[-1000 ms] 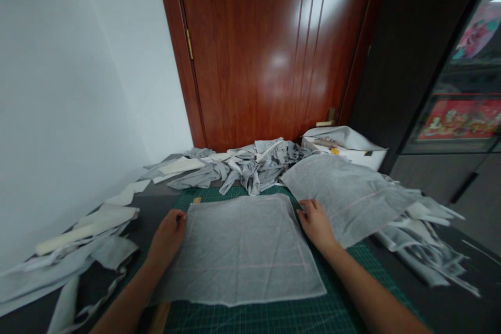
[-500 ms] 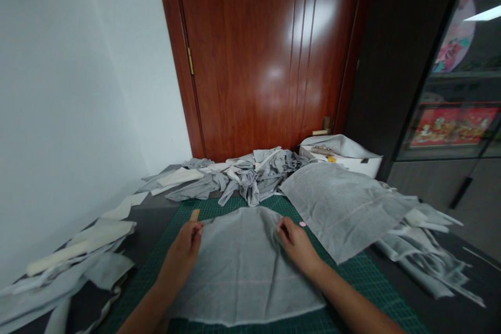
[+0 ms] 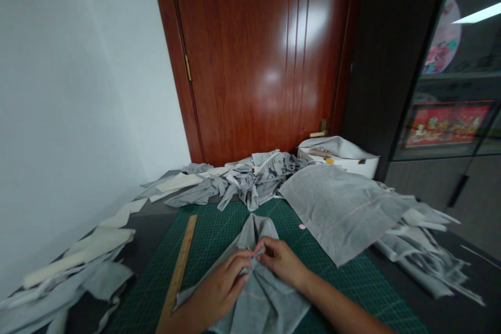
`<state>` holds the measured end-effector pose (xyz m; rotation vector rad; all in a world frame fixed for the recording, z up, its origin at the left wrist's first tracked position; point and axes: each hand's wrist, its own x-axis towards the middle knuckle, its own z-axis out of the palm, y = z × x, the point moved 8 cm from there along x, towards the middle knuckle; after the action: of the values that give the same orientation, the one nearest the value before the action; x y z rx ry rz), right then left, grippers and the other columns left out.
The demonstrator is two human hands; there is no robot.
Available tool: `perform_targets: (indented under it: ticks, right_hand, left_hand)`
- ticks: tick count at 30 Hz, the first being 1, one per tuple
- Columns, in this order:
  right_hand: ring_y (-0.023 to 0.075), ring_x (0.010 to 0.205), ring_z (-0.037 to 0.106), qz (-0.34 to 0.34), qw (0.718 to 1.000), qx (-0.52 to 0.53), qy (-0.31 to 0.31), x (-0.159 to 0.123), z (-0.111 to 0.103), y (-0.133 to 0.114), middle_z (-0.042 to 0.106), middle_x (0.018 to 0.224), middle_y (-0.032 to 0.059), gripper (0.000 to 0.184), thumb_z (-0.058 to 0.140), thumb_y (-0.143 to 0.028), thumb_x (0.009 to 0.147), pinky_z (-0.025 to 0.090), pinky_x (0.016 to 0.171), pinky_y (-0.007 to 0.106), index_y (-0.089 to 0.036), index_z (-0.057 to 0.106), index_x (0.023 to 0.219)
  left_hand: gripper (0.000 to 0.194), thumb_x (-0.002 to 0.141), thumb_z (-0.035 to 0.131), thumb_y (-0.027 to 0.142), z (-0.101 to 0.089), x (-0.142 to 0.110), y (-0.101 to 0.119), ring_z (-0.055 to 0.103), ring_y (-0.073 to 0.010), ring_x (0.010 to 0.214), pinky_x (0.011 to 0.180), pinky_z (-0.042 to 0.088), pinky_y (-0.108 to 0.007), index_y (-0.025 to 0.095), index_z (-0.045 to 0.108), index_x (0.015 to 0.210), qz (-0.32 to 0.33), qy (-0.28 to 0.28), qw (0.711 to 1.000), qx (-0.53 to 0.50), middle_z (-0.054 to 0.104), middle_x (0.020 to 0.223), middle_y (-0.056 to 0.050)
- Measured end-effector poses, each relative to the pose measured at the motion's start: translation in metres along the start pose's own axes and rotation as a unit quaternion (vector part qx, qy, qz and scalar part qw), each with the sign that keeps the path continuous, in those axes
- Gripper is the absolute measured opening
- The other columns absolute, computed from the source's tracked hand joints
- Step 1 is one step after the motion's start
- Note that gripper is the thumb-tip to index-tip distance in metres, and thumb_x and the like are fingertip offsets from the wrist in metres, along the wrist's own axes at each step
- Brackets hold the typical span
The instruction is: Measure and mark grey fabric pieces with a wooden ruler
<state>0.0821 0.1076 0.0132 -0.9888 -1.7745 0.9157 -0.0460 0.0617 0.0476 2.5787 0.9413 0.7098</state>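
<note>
A thin grey sheet of fabric (image 3: 256,292) lies bunched up on the green cutting mat (image 3: 344,276). My left hand (image 3: 221,287) and my right hand (image 3: 279,261) meet at its middle, both pinching its two far corners together. The fabric folds up into a peak just beyond my fingers. A wooden ruler (image 3: 179,271) lies on the mat to the left of my left hand.
A second grey sheet (image 3: 344,209) lies to the right, over more strips. A heap of grey scraps (image 3: 242,177) sits at the far edge before a red wooden door (image 3: 258,57). White strips (image 3: 78,258) lie along the left. A white box (image 3: 340,156) stands at the back right.
My hands have moved from the sheet's outer corners toward each other, drawing the flat sheet into a bunch. The ruler, hidden under the fabric before, now shows.
</note>
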Motion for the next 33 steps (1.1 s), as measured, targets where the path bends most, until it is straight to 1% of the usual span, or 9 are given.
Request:
perform_targets:
  ticks: [3, 5, 9, 13, 17, 21, 23, 27, 33]
  right_hand:
    - [0.0136, 0.063, 0.051, -0.004, 0.997, 0.03, 0.077, 0.006, -0.036, -0.005, 0.057, 0.067, -0.0013, 0.015, 0.058, -0.031, 0.079, 0.041, 0.059, 0.023, -0.017, 0.062, 0.08]
    - [0.0161, 0.07, 0.055, -0.025, 0.978, 0.042, 0.201, 0.005, -0.088, -0.016, 0.06, 0.074, 0.0018, 0.022, 0.057, -0.038, 0.08, 0.044, 0.065, 0.027, -0.017, 0.062, 0.081]
    - [0.0206, 0.088, 0.057, -0.105, 0.84, -0.001, 0.532, -0.036, -0.209, -0.03, 0.061, 0.097, 0.0075, 0.039, 0.054, -0.044, 0.08, 0.046, 0.082, 0.035, -0.017, 0.058, 0.108]
    - [0.0314, 0.12, 0.044, -0.077, 0.815, -0.181, 0.546, -0.05, -0.256, -0.004, 0.045, 0.133, 0.0174, 0.071, 0.054, -0.047, 0.076, 0.035, 0.1, 0.049, -0.014, 0.037, 0.136]
    - [0.0365, 0.118, 0.044, -0.058, 0.807, -0.299, 0.507, -0.059, -0.256, 0.019, 0.046, 0.129, 0.0231, 0.075, 0.051, -0.045, 0.074, 0.034, 0.099, 0.054, -0.006, 0.036, 0.136]
    - [0.0368, 0.113, 0.047, -0.075, 0.762, -0.386, 0.514, -0.066, -0.241, -0.001, 0.053, 0.118, 0.0247, 0.06, 0.047, -0.039, 0.078, 0.034, 0.095, 0.055, -0.005, 0.045, 0.128]
    - [0.0334, 0.106, 0.052, -0.071, 0.796, -0.395, 0.452, -0.056, -0.224, -0.006, 0.057, 0.112, 0.0217, 0.049, 0.043, -0.038, 0.081, 0.04, 0.09, 0.05, -0.008, 0.05, 0.12]
    - [0.0225, 0.077, 0.062, 0.026, 0.902, -0.372, 0.218, -0.027, -0.17, 0.01, 0.066, 0.09, 0.0102, 0.032, 0.035, -0.032, 0.089, 0.045, 0.071, 0.034, -0.016, 0.056, 0.106]
    - [0.0211, 0.084, 0.064, 0.113, 0.892, -0.431, 0.078, -0.019, -0.125, 0.023, 0.066, 0.095, 0.01, 0.024, 0.039, -0.027, 0.091, 0.043, 0.073, 0.029, -0.015, 0.059, 0.1]
  left_hand:
    - [0.027, 0.093, 0.043, 0.026, -0.015, -0.002, -0.006, 0.053, -0.0189, 0.119, 0.103, 0.044, -0.034, 0.028, 0.053, 0.118, -0.009, 0.044, 0.998, 0.039, 0.057, 0.128, -0.005]
    - [0.029, 0.094, 0.041, 0.028, -0.026, -0.005, -0.015, 0.053, -0.0181, 0.119, 0.103, 0.043, -0.034, 0.028, 0.052, 0.12, -0.026, 0.087, 0.993, 0.071, 0.057, 0.127, -0.005]
    - [0.03, 0.093, 0.041, 0.028, -0.043, -0.011, -0.039, 0.054, -0.019, 0.117, 0.103, 0.044, -0.037, 0.026, 0.052, 0.12, -0.063, 0.167, 0.974, 0.143, 0.059, 0.125, -0.005]
    - [0.031, 0.091, 0.042, 0.028, -0.052, -0.016, -0.064, 0.052, -0.0221, 0.12, 0.104, 0.041, -0.044, 0.022, 0.053, 0.119, -0.094, 0.199, 0.952, 0.212, 0.058, 0.125, -0.008]
    - [0.033, 0.088, 0.043, 0.026, -0.059, -0.023, -0.093, 0.049, -0.028, 0.122, 0.103, 0.037, -0.051, 0.017, 0.055, 0.118, -0.179, 0.181, 0.924, 0.286, 0.056, 0.127, -0.014]
    - [0.041, 0.087, 0.042, 0.021, -0.058, -0.034, -0.12, 0.045, -0.0298, 0.125, 0.103, 0.035, -0.05, 0.015, 0.051, 0.127, -0.296, 0.101, 0.883, 0.35, 0.051, 0.135, -0.015]
    - [0.043, 0.088, 0.039, 0.015, -0.054, -0.038, -0.127, 0.046, -0.0273, 0.125, 0.102, 0.036, -0.045, 0.014, 0.049, 0.13, -0.328, 0.051, 0.872, 0.359, 0.05, 0.137, -0.014]
    - [0.05, 0.086, 0.033, 0.005, -0.049, -0.038, -0.129, 0.046, -0.0237, 0.126, 0.102, 0.036, -0.039, 0.016, 0.047, 0.133, -0.341, -0.014, 0.87, 0.357, 0.044, 0.142, -0.012]
    - [0.058, 0.08, 0.032, -0.001, -0.051, -0.038, -0.129, 0.041, -0.0221, 0.13, 0.106, 0.032, -0.039, 0.016, 0.046, 0.134, -0.348, -0.025, 0.871, 0.347, 0.041, 0.145, -0.012]
